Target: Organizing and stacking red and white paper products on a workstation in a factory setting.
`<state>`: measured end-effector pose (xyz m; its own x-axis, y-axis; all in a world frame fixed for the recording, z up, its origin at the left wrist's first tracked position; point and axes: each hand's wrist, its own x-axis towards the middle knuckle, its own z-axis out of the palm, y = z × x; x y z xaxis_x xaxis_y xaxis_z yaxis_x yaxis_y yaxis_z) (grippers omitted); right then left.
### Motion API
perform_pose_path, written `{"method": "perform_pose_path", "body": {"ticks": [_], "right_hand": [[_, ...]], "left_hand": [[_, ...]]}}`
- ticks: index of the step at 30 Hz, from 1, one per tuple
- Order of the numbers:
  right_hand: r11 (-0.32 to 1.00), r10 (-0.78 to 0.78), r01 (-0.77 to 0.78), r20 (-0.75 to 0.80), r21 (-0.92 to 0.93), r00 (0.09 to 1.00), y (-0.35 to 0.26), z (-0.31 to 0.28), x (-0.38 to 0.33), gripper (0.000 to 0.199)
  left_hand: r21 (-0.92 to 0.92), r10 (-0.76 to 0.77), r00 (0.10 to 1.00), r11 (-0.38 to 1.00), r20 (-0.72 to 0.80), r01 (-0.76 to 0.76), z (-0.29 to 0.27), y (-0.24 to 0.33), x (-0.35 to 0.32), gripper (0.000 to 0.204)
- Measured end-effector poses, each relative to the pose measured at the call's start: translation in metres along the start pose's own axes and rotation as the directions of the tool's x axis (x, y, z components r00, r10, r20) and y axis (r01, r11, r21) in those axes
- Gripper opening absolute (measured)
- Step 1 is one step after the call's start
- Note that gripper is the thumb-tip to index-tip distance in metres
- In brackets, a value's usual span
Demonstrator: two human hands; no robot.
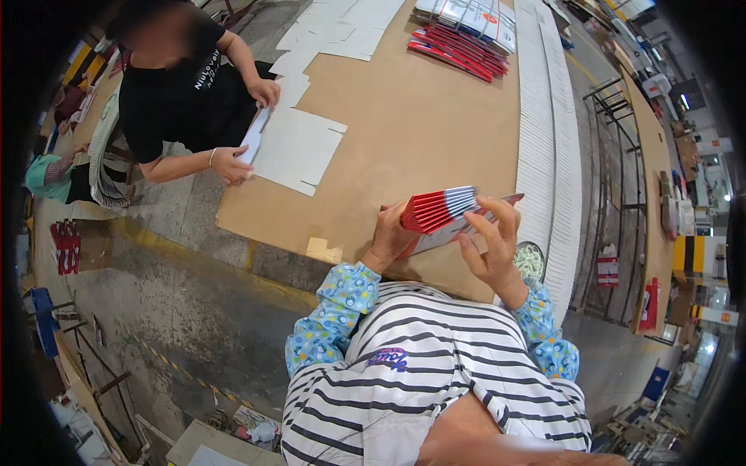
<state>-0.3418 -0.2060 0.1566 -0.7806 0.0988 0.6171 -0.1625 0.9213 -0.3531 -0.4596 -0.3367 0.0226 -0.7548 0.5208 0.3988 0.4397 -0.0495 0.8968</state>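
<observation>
My left hand (386,235) is closed round the left end of a stack of folded red-and-white cardboard pieces (437,210), held on edge above the near part of the table. The folds fan out in narrow ridges, red at the left and pale at the right. At the stack's right end is my right hand (497,252), its fingers bent and apart. The index fingertip is at the pale edges; I cannot tell if it touches them. Under the stack a flat printed piece with a red corner (509,199) shows in part.
The brown-topped table (435,128) bears white die-cut sheets (299,151) and strapped red-and-white bundles (465,46). Rows of white card edges (548,116) run along its right side. A bowl of pale string (530,262) is near my right sleeve. Across the left corner a co-worker (183,93) handles a white piece.
</observation>
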Motion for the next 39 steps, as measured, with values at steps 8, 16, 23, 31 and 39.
{"method": "perform_pose_path", "body": {"ticks": [8,16,23,31,39], "right_hand": [[1.000,0.023,-0.021,0.054,-0.022,0.998,-0.010,0.008,-0.003,0.043],[0.999,0.017,-0.016,0.037,-0.046,0.999,-0.009,0.006,-0.009,0.039],[0.998,-0.017,0.020,0.045,-0.054,0.999,-0.012,0.007,-0.002,0.030],[0.997,-0.040,0.044,0.081,-0.059,0.996,-0.010,0.006,-0.003,0.026],[1.000,-0.002,0.002,0.023,0.023,1.000,-0.020,0.000,0.006,0.033]], "left_hand": [[-0.031,-0.010,1.000,0.999,-0.001,0.009,-0.001,0.004,0.000,0.032],[0.008,0.034,0.999,0.999,-0.012,-0.034,0.000,0.017,0.005,0.029],[0.074,0.049,0.999,0.996,0.005,-0.049,-0.001,0.004,0.004,0.027],[0.045,0.027,0.999,0.999,0.029,-0.029,-0.004,0.015,0.003,0.025],[0.003,0.037,0.999,0.999,0.013,-0.037,-0.003,0.023,0.000,0.025]]}}
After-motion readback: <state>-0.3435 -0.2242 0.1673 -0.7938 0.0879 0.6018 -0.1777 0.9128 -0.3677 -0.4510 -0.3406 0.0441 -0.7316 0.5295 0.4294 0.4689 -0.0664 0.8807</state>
